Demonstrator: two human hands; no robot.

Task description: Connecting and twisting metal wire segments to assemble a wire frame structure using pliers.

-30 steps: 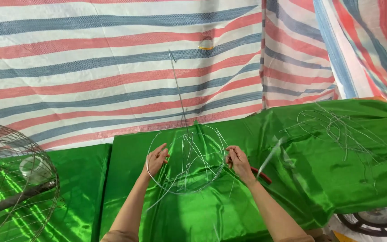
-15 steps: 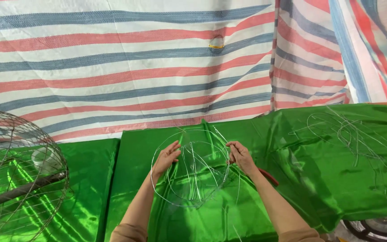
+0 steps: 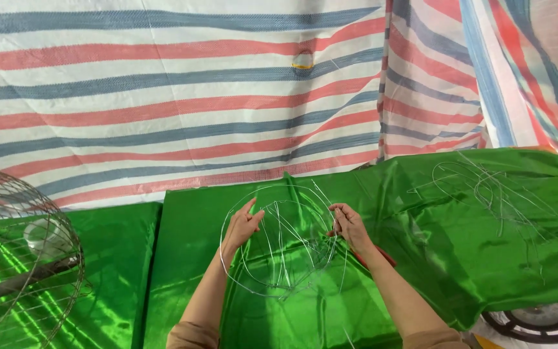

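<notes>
A round frame of thin silver wire (image 3: 279, 242), with several crossing strands inside its hoop, is held up over a shiny green cloth (image 3: 188, 245). My left hand (image 3: 243, 225) pinches the hoop on its left side. On the right side my right hand (image 3: 350, 225) grips the hoop with the fingers curled around the wire. A red-handled tool (image 3: 382, 255) lies on the cloth just under my right wrist, mostly hidden by the arm.
A domed wire cage (image 3: 20, 258) stands at the left edge. Loose bent wires (image 3: 492, 194) lie on the green cloth at the right. A striped red, blue and white tarp (image 3: 163, 97) hangs behind. A dark wheel-like object (image 3: 537, 320) sits at the lower right.
The view has drifted left and down. Both hands stay on the wire frame, which is turned slightly; the long upright strand seen one second ago no longer sticks up.
</notes>
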